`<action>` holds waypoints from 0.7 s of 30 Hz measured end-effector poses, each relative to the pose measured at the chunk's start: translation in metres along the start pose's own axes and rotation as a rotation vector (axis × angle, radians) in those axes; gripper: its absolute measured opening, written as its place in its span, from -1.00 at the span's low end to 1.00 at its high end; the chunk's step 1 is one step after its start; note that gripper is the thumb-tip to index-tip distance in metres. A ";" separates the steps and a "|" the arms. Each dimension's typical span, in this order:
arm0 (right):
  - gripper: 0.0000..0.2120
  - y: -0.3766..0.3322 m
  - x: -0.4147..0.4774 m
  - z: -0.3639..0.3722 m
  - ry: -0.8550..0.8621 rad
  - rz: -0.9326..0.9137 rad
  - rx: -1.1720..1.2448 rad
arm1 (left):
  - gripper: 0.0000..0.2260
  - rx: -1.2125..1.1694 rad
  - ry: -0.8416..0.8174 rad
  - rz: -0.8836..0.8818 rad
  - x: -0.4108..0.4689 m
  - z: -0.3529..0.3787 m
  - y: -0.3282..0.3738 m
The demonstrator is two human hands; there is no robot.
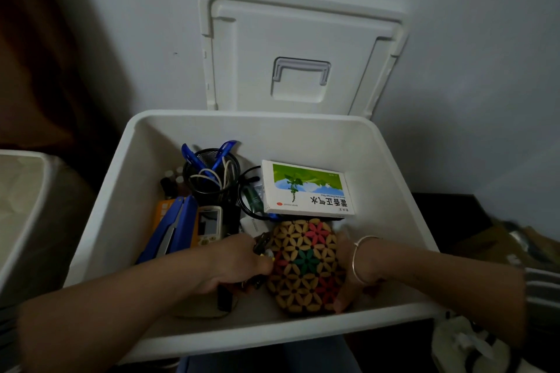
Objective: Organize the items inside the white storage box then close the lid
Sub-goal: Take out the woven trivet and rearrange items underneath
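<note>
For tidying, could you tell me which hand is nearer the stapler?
Left. The left hand lies just right of the stapler; the right hand is beyond the beaded bag.

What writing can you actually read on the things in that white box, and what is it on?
"藿香正气水": on the white and green carton, upside down to the camera.
Smaller print on that carton: too blurred to read.
Remote control label: too small to read.
</note>
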State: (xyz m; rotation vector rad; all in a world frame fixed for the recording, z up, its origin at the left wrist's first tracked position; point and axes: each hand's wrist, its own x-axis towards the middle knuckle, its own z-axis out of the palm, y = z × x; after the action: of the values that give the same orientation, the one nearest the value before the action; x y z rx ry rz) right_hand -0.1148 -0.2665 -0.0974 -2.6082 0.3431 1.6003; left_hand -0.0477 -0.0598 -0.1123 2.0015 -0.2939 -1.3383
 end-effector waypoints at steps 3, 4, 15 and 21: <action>-0.21 0.002 -0.026 -0.013 0.216 -0.121 0.098 | -0.84 -0.046 0.046 0.020 0.001 0.001 0.001; -0.29 0.005 -0.036 -0.016 0.333 -0.165 0.118 | -0.85 -0.059 0.046 0.020 0.001 0.001 0.002; -0.20 0.065 -0.045 -0.007 1.052 -0.222 0.462 | -0.89 -0.027 0.065 0.045 0.004 0.006 0.002; -0.24 0.063 -0.029 -0.007 1.018 -0.201 0.656 | -0.88 0.113 0.021 0.036 -0.010 -0.003 0.010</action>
State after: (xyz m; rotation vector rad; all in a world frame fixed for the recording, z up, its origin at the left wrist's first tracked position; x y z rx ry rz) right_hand -0.1358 -0.3245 -0.0643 -2.5210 0.4980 -0.0459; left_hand -0.0475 -0.0601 -0.0983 2.0923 -0.4020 -1.3029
